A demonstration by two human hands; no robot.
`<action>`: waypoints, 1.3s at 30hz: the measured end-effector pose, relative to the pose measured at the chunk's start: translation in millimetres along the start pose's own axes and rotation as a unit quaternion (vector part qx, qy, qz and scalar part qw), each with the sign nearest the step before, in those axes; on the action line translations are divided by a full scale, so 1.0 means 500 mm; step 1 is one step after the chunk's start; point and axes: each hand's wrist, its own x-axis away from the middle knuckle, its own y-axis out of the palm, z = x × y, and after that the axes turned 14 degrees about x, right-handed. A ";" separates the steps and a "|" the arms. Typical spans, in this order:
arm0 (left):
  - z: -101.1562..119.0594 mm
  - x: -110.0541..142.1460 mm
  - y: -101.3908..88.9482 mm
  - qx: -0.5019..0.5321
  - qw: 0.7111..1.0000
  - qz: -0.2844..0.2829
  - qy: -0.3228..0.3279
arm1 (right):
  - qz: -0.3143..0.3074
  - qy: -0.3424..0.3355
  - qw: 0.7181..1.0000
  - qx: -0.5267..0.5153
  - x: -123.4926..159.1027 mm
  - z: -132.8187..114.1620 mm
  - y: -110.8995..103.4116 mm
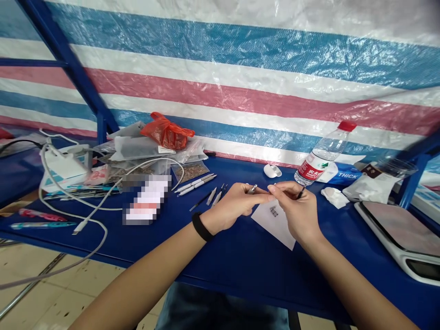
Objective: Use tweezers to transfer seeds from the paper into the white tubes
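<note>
The left hand (233, 206) is curled into a pinch, thumb and fingers closed on a small metal piece (253, 189) that pokes out above them. The right hand (295, 208) is also closed, gripping a thin dark rod (301, 193) that sticks up past its knuckles. The fingertips of the two hands meet or nearly meet above the middle of the bench (240, 256), toward its far side; the exact contact is too small to tell. A black wristband (201, 227) circles the left wrist.

Directly under the hands lies a tilted sheet of white paper (275, 224) with a few tiny dark parts (273, 211) on it. Just left of the paper are two white pens (194, 184), two short silver pen parts (214, 197) and a slim black pen (201, 200).

Toward the far edge stand a water bottle with a red cap (318, 156) and a small white case (272, 170). A crumpled tissue (333, 197) lies to the right, beside a flat electronic device (402, 231) at the right edge. Near the far left corner sit a red plastic bag (167, 132) and a tangled white cable (68, 201).
</note>
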 end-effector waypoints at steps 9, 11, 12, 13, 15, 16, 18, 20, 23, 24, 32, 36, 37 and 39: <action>-0.008 -0.005 0.000 -0.031 0.994 0.080 0.070 | -0.021 0.042 0.999 0.004 0.004 -0.009 0.002; -0.014 -0.007 0.001 -0.022 0.990 0.101 0.092 | -0.023 0.017 0.999 0.038 0.005 -0.003 0.000; -0.017 -0.008 0.001 -0.017 0.988 0.112 0.103 | -0.024 0.005 0.998 0.056 0.006 0.001 -0.002; -0.019 -0.009 0.002 -0.014 0.986 0.123 0.112 | -0.026 -0.007 0.997 0.073 0.007 0.005 -0.003; -0.022 -0.008 0.003 -0.017 0.981 0.148 0.120 | -0.032 -0.031 0.993 0.111 0.011 0.012 -0.005; -0.022 -0.008 0.003 -0.021 0.980 0.160 0.117 | -0.035 -0.043 0.990 0.133 0.013 0.014 -0.005; -0.019 -0.007 0.003 -0.030 0.978 0.178 0.105 | -0.046 -0.063 0.981 0.179 0.017 0.014 -0.006; -0.014 -0.007 0.002 -0.030 0.978 0.183 0.098 | -0.056 -0.076 0.973 0.211 0.021 0.010 -0.008; -0.005 -0.007 -0.001 -0.006 0.979 0.175 0.106 | -0.059 -0.072 0.970 0.223 0.022 -0.002 -0.010; -0.002 -0.007 -0.002 0.006 0.980 0.165 0.112 | -0.060 -0.069 0.970 0.225 0.021 -0.006 -0.011; -0.003 -0.003 -0.001 -0.008 0.984 0.047 0.171 | -0.155 -0.088 0.948 0.263 0.035 -0.015 -0.002; -0.007 0.000 -0.001 -0.027 0.984 0.021 0.177 | -0.159 -0.087 0.946 0.268 0.044 -0.019 0.003; -0.006 0.001 0.000 -0.028 0.984 0.019 0.174 | -0.162 -0.084 0.946 0.268 0.044 -0.020 0.003; -0.006 0.002 0.000 -0.026 0.986 0.016 0.165 | -0.172 -0.076 0.946 0.263 0.043 -0.023 0.002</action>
